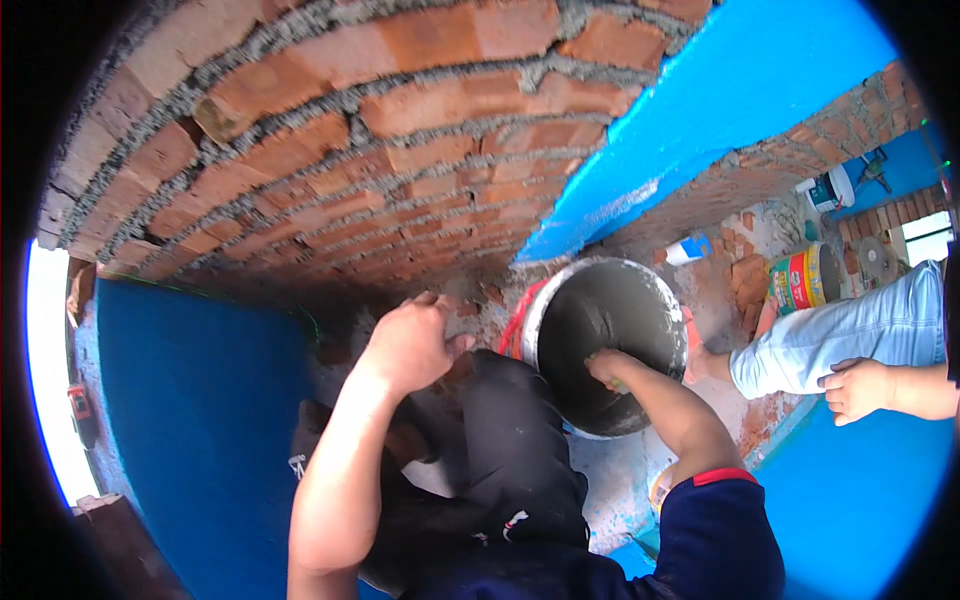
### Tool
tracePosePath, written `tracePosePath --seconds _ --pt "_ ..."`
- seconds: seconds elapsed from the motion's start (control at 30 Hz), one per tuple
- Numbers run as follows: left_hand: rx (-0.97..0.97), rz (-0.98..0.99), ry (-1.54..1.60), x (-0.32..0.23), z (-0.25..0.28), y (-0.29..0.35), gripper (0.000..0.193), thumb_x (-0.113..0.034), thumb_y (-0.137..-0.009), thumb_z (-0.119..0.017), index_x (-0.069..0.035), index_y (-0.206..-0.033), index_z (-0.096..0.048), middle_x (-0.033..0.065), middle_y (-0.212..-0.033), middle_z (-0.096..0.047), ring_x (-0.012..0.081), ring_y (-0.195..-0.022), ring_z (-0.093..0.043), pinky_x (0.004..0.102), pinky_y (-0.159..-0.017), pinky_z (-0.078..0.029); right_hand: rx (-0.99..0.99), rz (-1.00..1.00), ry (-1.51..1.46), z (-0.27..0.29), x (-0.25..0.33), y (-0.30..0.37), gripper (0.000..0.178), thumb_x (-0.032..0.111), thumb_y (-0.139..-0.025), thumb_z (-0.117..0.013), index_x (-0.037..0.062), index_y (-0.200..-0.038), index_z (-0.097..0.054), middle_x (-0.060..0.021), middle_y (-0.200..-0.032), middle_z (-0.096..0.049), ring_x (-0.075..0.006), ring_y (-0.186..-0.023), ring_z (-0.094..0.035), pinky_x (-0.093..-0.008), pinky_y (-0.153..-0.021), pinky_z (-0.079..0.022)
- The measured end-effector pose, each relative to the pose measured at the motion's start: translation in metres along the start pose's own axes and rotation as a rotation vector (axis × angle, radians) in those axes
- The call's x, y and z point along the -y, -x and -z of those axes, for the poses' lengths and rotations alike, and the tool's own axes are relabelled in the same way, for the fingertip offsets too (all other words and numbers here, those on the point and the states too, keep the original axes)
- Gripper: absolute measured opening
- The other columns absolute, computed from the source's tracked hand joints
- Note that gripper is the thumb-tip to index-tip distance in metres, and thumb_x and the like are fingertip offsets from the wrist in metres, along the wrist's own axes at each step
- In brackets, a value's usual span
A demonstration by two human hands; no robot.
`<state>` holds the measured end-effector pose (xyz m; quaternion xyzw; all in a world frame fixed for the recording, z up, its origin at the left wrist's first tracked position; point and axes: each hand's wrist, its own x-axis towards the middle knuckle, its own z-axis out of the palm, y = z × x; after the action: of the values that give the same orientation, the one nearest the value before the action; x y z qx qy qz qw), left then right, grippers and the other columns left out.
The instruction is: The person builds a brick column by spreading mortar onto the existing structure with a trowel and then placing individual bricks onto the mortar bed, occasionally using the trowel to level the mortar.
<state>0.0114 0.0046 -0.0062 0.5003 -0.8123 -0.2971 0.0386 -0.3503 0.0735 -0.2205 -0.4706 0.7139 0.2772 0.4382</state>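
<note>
My right hand reaches down into a large round bucket and is closed on a tool with a yellow-green handle. The rest of that tool is hidden by the hand and the wet mix, so its kind does not show. Smooth grey mortar fills part of the bucket, whose rim is smeared with pale splashes. Above my bent knee, to the bucket's left, my left hand hangs in the air with loosely bent fingers and the thumb apart. Nothing is in it.
A brick wall with rough mortar joints rises ahead, beside a blue-painted wall. At right, a co-worker's light-blue jeans and hand are close to the bucket. A colourful pail and broken bricks lie beyond.
</note>
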Motion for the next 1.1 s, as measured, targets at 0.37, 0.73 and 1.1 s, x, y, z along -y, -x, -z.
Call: tracePosePath --seconds 0.37,0.73,1.1 --pt "-0.040 -0.038 0.058 -0.021 0.008 -0.007 0.044 -0.026 -0.081 -0.071 -0.001 -0.115 -0.059 0.0207 -0.104 -0.064 0.0383 -0.098 -0.062 0.0444 -0.085 -0.050 0.112 -0.118 -0.028 0.118 0.028 0.048 0.049 0.042 -0.099 -0.038 -0.0003 -0.086 -0.060 -0.0120 -0.069 -0.061 -0.0257 -0.053 -0.058 -0.0436 -0.049 -0.048" --pt "-0.106 0.020 -0.006 -0.001 0.014 0.002 0.046 -0.029 -0.081 -0.072 -0.001 -0.116 -0.060 0.0217 -0.105 -0.063 0.0392 -0.099 -0.062 0.0440 -0.087 -0.050 0.605 -0.144 0.165 0.134 0.025 0.028 0.054 0.048 -0.099 -0.037 0.0066 -0.072 -0.059 -0.0111 -0.060 -0.059 -0.0222 -0.049 -0.054 -0.0398 -0.052 -0.046" --pt "-0.026 0.031 0.022 -0.006 0.003 -0.005 0.045 -0.028 -0.082 -0.071 -0.001 -0.116 -0.059 0.0224 -0.109 -0.062 0.0396 -0.103 -0.060 0.0447 -0.089 -0.049 0.148 -0.126 -0.128 0.013 0.016 0.008 0.060 0.046 -0.101 -0.032 -0.0030 -0.087 -0.064 -0.0159 -0.067 -0.063 -0.0293 -0.055 -0.061 -0.0457 -0.058 -0.051"
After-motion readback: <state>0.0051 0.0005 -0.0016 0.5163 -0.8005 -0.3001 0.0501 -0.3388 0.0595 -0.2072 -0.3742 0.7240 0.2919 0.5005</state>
